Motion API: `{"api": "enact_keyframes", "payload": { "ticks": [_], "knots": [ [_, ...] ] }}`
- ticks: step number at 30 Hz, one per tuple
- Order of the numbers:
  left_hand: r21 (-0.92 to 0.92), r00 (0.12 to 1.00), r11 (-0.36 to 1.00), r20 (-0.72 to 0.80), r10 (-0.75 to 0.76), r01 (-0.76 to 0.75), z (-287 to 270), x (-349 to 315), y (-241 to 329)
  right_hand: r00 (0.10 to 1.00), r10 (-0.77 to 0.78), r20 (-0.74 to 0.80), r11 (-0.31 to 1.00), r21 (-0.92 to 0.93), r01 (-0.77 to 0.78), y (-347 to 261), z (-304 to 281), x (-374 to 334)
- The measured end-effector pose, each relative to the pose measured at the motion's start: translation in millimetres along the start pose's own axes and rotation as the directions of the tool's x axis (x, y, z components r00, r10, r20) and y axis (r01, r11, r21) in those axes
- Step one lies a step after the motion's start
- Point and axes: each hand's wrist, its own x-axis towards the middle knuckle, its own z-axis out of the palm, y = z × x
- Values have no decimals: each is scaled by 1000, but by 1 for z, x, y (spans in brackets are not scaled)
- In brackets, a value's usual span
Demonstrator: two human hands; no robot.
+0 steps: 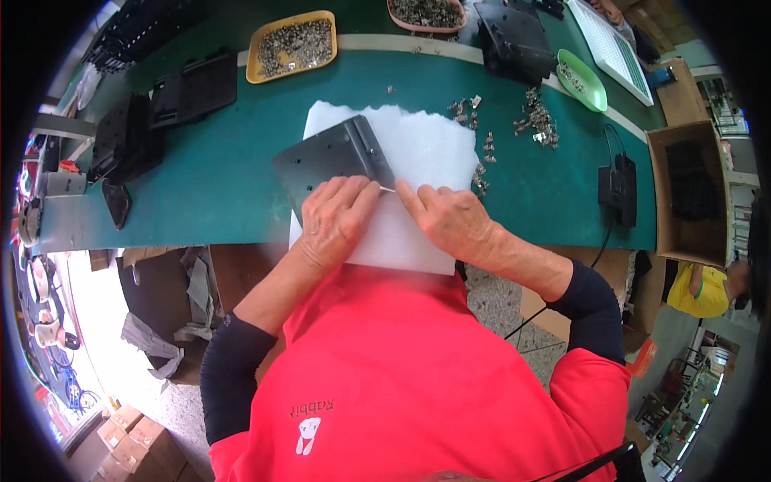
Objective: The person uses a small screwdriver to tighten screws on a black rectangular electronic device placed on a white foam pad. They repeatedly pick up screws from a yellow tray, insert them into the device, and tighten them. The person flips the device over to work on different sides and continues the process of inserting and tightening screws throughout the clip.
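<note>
A person in a red shirt leans over a green table [225, 185]. A white foam sheet [426, 153] lies on the table in front of them, and a gray metal plate [329, 157] lies on the sheet, with its left part sticking out over the green. The left hand [333, 217] rests on the near edge of the plate, with its fingers curled down onto it. The right hand [450, 221] lies on the foam just beside it, and its pointing finger reaches toward the left hand. A thin little pin [387, 189] shows between the two hands, at the plate's near corner. The left hand's grip seems to be pinched on that pin, but it is too small for me to be sure; I cannot tell what the right hand's grip is doing. Small shiny metal bits [534, 120] lie loose on the table to the right of the foam. A yellow tray [291, 44] full of such bits sits farther back, and a green dish [582, 80] is off to the right. Black plastic parts [193, 88] are stacked on the left side, and a black box with a cord [617, 189] sits on the right.
</note>
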Motion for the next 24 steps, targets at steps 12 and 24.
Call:
{"api": "enact_keyframes", "payload": {
  "ticks": [12,24],
  "knots": [
    [-98,979,978,-74,-190,182,-4,-4,2,992,103,-76,962,262,-80,-2,5,2],
    [12,997,998,-38,-63,63,-6,-7,7,991,133,-5,968,215,-129,-8,-4,1]
  ]
}}
